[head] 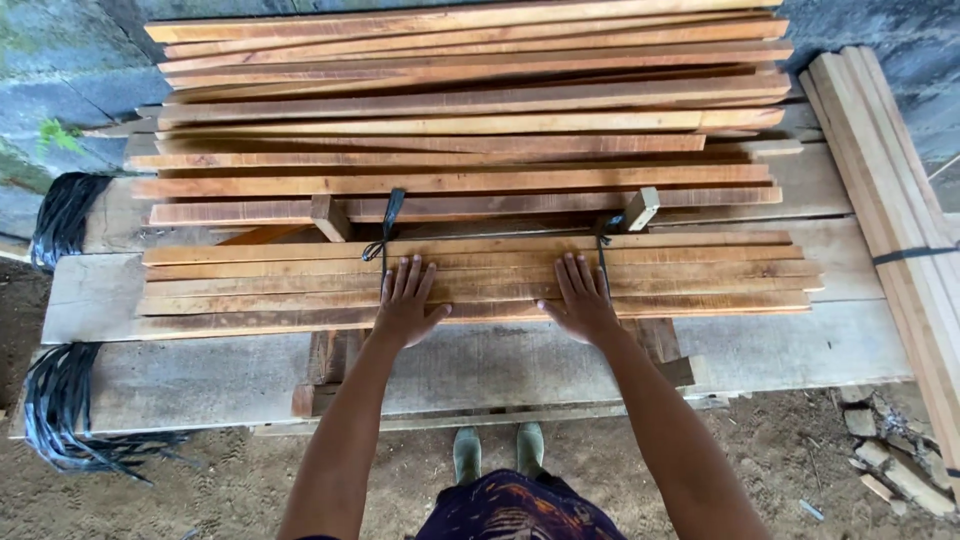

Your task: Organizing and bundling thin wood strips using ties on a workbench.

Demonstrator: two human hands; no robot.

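A flat row of thin reddish wooden slats (480, 280) lies across a grey plank bench (800, 350). My left hand (405, 300) rests palm down on the slats left of centre, fingers spread. My right hand (580, 298) lies flat on them right of centre, fingers apart. Two black straps (386, 225) run under the slats, one near each hand. Behind them a tall loose pile of similar slats (470, 110) is stacked against the wall.
A strapped bundle of pale slats (890, 190) leans at the right. Coils of black strapping (60, 400) hang off the bench's left end. Two small wooden blocks (330, 215) stand between the row and the pile. Dirt floor and rubble (900, 470) lie below.
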